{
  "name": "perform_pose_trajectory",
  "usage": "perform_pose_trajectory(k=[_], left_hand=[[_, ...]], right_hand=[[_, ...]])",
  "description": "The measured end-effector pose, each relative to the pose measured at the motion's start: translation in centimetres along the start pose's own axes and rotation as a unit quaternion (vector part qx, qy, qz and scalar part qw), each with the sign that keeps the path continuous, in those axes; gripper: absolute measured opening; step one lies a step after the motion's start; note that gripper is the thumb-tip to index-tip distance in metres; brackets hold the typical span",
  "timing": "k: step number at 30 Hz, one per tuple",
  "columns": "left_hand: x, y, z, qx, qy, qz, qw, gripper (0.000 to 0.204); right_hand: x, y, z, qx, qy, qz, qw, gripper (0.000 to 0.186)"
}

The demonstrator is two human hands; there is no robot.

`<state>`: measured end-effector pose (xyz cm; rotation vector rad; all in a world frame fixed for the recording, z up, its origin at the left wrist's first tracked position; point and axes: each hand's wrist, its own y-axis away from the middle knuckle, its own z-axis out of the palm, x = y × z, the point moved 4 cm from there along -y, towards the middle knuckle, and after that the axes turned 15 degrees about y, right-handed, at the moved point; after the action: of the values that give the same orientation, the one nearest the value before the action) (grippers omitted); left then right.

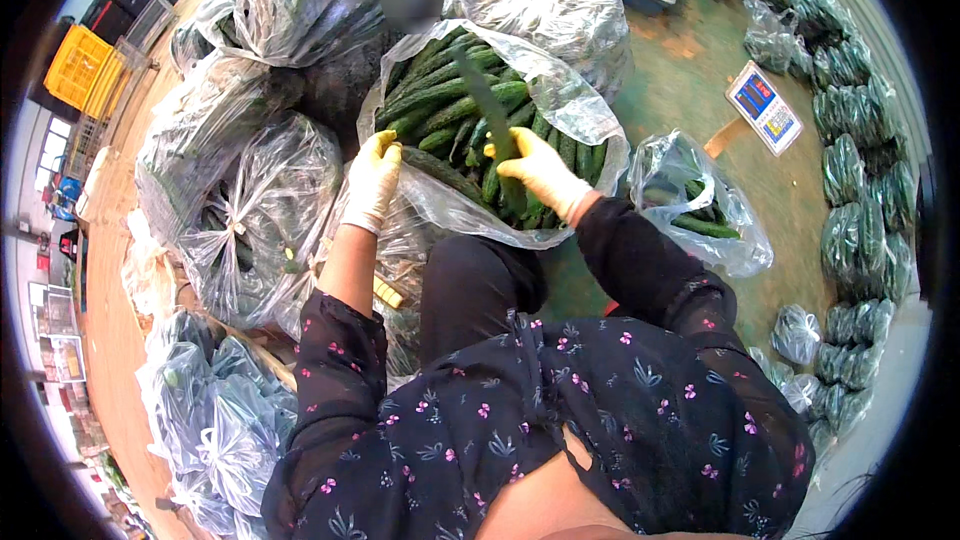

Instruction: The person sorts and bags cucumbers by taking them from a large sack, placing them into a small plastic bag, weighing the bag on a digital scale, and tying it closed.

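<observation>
Cucumber, long and dark green, lies in the right hand, over the open clear bag. It passes through the grip, with its longer visible stretch reaching away on the far side, slightly to the left. The right hand is the nearer of the two, being on it; the left hand is off to the left, apart from it across the near part of the pile.

The cucumber's long axis runs mostly from near to far, leaning left at the far end, so it crosses the line between the hands rather than lying along it. Its far tip points toward the far side of the bag and is blurred; its near end merges with the piled cucumbers below, so where it stops is hard to tell.

The right thumb and fingers, in a pale glove, are closed around the cucumber. The left hand, gloved too, has its fingers curled at the bag's left rim; whether they pinch the plastic or only rest there, I cannot tell. A smaller bag of cucumbers stands to the right.
</observation>
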<state>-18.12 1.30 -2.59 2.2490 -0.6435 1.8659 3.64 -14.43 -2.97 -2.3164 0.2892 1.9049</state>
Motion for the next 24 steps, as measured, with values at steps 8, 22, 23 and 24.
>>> perform_pose_trajectory(k=[8, 22, 23, 24], left_hand=[[1.5, 0.9, 2.3, -0.052, -0.044, 0.017, 0.998, 0.032], [0.9, 4.0, 7.5, -0.096, -0.094, 0.009, 0.991, 0.039], [2.4, 4.6, 8.2, -0.101, -0.011, -0.045, 0.994, 0.037], [0.9, 4.6, 9.2, -0.125, 0.069, -0.065, 0.988, 0.035]], right_hand=[[3.6, 1.4, 2.0, -0.048, 0.355, 0.001, 0.934, 0.032], [3.1, -1.6, -20.8, 0.343, 0.344, 0.107, 0.867, 0.053], [2.5, -1.4, -20.7, 0.337, 0.356, 0.077, 0.868, 0.051], [2.3, -1.3, -20.5, 0.337, 0.356, 0.078, 0.868, 0.051]])
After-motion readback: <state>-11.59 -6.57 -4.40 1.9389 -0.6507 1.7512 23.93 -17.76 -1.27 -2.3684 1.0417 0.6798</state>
